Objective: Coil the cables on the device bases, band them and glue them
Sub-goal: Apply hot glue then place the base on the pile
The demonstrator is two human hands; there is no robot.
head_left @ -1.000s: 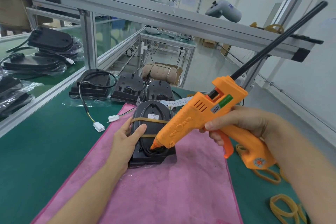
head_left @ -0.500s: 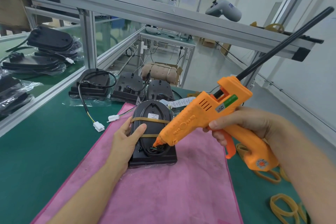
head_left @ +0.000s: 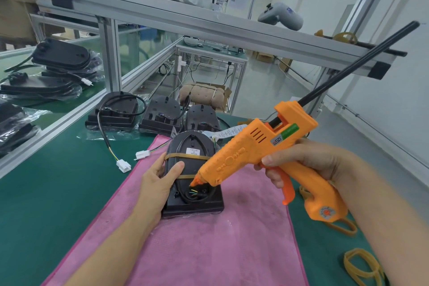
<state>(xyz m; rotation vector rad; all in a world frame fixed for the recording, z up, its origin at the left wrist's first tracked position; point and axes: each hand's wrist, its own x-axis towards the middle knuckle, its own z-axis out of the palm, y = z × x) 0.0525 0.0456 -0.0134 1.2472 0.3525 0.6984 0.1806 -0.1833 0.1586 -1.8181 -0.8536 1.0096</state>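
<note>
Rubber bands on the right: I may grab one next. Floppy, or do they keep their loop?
The rubber bands lie as flat, sagging loops on the table, so probably floppy and very light. They overlap, so lifting one may drag another. The band on the base suggests they stretch.

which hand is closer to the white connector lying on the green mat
Left. The left hand grips the black device base just right of the white connector. The right hand holds the glue gun, far across the pink cloth.
</note>
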